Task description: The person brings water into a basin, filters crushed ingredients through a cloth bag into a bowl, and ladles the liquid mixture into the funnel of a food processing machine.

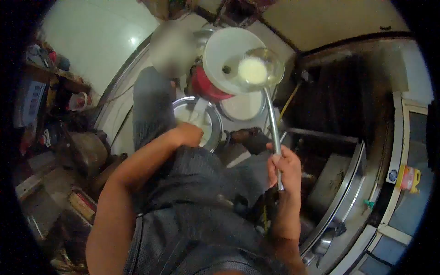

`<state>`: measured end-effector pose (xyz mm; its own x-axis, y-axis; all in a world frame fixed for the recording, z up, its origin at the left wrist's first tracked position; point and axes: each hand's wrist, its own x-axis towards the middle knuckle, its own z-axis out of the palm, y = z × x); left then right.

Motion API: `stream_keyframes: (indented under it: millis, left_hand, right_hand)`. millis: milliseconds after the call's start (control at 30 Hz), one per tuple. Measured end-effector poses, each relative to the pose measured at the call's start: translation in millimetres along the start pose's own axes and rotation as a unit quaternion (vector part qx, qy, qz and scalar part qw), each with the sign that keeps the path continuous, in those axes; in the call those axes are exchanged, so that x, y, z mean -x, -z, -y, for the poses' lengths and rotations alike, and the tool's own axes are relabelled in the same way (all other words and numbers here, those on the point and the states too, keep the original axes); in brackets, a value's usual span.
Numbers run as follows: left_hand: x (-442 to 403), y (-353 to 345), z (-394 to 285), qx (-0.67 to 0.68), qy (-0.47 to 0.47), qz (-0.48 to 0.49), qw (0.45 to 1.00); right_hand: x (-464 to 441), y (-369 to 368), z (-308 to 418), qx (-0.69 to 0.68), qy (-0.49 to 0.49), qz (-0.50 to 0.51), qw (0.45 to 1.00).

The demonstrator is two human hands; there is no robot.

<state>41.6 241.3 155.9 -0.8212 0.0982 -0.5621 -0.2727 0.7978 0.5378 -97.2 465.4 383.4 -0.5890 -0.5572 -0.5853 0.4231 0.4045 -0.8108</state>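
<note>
My right hand (284, 167) is wrapped round the long metal handle of a large ladle (271, 112). White liquid (253, 71) lies in the ladle's round bowl, which is held over the right edge of a big white basin (217, 52). Low over a shiny metal pot (217, 121), my left hand (189, 134) has its fingers curled closed. A pale flat strip (199, 110) rises beside that hand, but whether I grip it is unclear. Pale contents show inside the pot. Right of it, a second round vessel (243, 106) holds something white.
A red container (206, 85) stands under the white basin. At right is a metal-rimmed open unit (357, 169) with a dark inside. Cluttered shelves (55, 73) line the left side. A yellow-labelled bottle (408, 178) is at far right.
</note>
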Motion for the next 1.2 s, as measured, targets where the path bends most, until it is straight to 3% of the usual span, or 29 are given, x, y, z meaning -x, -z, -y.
stream_keyframes:
  millis: [1200]
  left_hand:
    - [-4, 0, 3, -0.039, 0.007, 0.035, 0.999]
  right_hand:
    - [-8, -2, -3, 0.016, 0.008, -0.023, 1.000]
